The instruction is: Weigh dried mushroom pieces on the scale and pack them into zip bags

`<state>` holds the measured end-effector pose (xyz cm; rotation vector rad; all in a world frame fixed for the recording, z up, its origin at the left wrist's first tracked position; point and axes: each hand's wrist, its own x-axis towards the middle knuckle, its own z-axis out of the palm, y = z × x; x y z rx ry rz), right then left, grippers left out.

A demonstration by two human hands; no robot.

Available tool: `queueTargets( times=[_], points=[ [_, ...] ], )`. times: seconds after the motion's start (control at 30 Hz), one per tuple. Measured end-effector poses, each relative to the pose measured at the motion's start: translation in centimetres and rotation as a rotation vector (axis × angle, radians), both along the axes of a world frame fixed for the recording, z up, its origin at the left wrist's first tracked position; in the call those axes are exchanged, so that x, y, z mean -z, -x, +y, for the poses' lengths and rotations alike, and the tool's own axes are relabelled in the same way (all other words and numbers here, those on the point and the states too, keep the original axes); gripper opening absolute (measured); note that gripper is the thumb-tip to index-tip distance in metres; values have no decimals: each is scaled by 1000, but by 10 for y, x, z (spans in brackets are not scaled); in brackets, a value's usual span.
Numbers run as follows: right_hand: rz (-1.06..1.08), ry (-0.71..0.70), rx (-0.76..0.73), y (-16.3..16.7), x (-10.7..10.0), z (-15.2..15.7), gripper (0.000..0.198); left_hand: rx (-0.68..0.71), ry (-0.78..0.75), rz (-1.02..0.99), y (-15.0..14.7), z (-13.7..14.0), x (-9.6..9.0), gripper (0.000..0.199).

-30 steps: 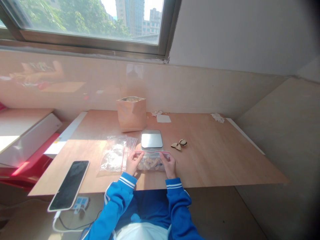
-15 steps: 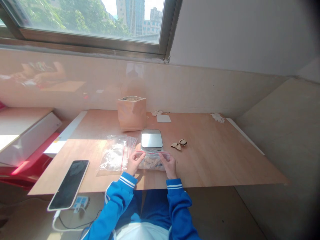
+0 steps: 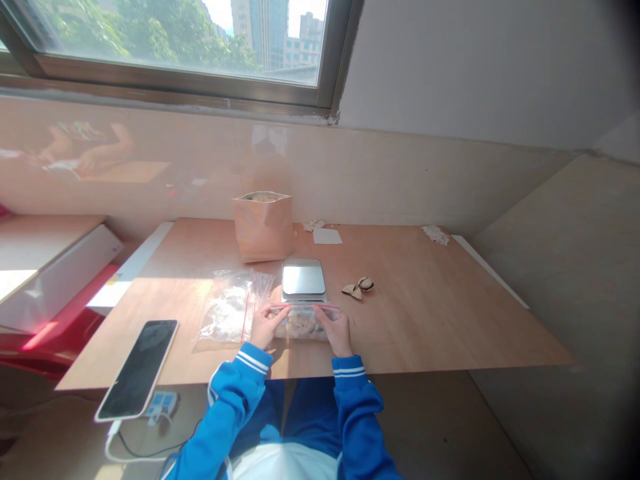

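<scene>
Sunshine lights part of the wooden table (image 3: 450,320), and a silver scale (image 3: 303,277) sits on it. Just in front of the scale is a clear bag (image 3: 304,325) with a red strip on top. Lumpy tan pieces (image 3: 296,327) are inside, so the filling part looks done. The left hand (image 3: 267,326) and the right hand (image 3: 337,328) pinch the red strip, one on each side. I can't tell if it is closed all the way, so that bit may be left. Behind the scale, to its left, stands an open paper bag (image 3: 263,230) with tan stuff near its top. Left of the scale lie flat clear bags (image 3: 225,315); I see no pieces in them, so they look unused. Right of the scale are broken brown bits (image 3: 356,292).
</scene>
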<state>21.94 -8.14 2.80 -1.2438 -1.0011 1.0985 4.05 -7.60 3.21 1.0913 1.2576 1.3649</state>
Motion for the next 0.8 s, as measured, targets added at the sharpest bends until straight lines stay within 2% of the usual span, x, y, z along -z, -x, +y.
queueTargets(
  times=[0.23, 0.33, 0.43, 0.8],
  points=[
    [2, -13, -17, 1, -2, 1, 37, 91, 23, -16, 3, 3, -1, 26],
    [-27, -53, -94, 2, -2, 1, 34, 127, 29, 1, 0, 3, -2, 26],
    [-71, -96, -124, 4, -4, 0, 28, 105, 30, 28, -4, 1, -4, 25],
    [-111, -110, -22, 12, -11, -2, 24, 28, 99, -2, -5, 3, -7, 27]
  ],
)
